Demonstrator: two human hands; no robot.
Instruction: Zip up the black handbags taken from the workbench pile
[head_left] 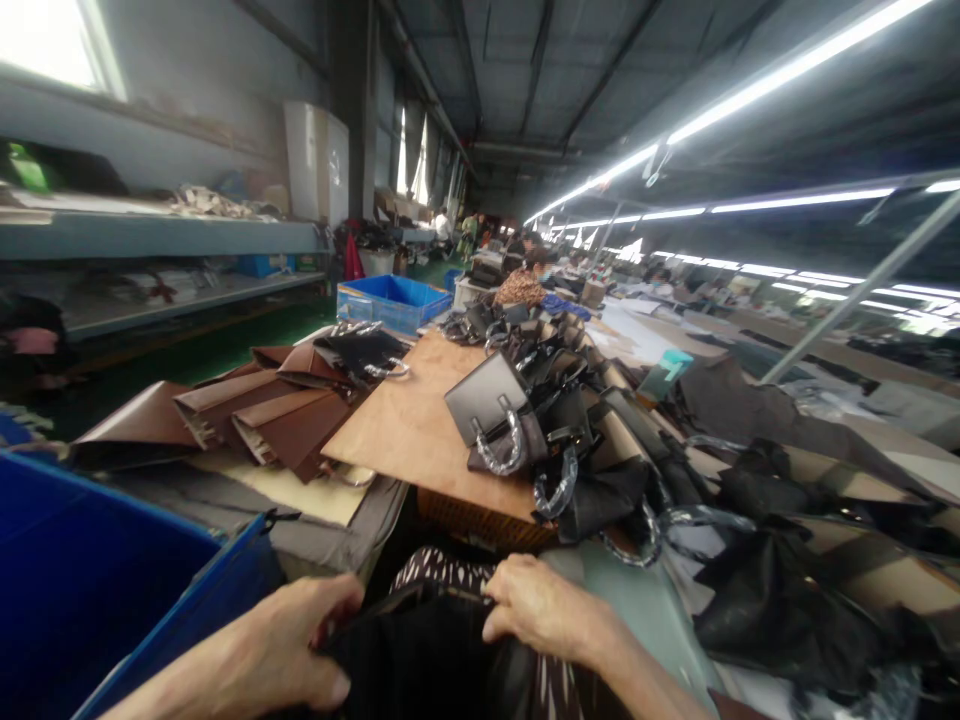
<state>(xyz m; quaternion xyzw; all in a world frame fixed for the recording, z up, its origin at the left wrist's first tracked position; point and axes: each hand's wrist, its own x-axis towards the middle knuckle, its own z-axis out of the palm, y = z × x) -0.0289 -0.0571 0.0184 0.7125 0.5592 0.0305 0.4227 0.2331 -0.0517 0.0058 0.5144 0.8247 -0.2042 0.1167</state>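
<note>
A black bag (424, 655) rests on my lap, its top edge facing away from me and its lower part cut off by the frame. Along its left side, my left hand (289, 635) is closed on the edge, thumb toward me and fingertips partly hidden. My right hand (536, 605) grips the upper right edge with curled fingers. Ahead, a grey handbag (484, 390) with a plastic-wrapped handle lies on a brown board (427, 420).
Black bags (622, 490) with wrapped handles are heaped to the right. Brown bags (281, 400) lie at left, near a large blue bin (112, 560). Another blue crate (394, 305) stands beyond the board. A person in patterned clothing (521, 287) sits farther off.
</note>
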